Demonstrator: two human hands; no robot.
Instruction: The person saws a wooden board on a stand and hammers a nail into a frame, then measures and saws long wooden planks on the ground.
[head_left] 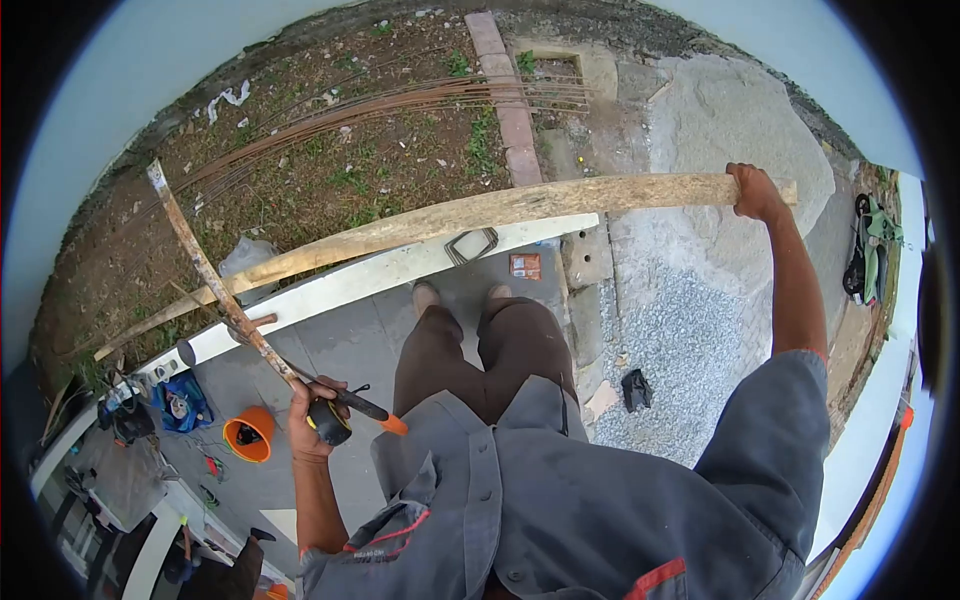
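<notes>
My right hand [757, 192] is closed around the right end of a long wooden plank [480, 210]. The plank runs left above a low white wall [370, 268]. My left hand [312, 412] is closed on several things at once: a yellow and black tape measure [328, 421], a tool with a black and orange handle [368, 406] and a long paint-spotted bar [205, 265]. The bar slants up to the left and crosses in front of the plank. The far end of the black and orange tool is partly hidden behind the bar.
A bent metal frame [470, 246] rests on the wall, near an orange packet [525, 266] on the floor. Orange bucket [248, 434] and blue bag [183, 402] stand lower left. Rusty rods [400, 102] lie on soil; gravel [680, 345] spreads right. Another person's leg [240, 572] shows lower left.
</notes>
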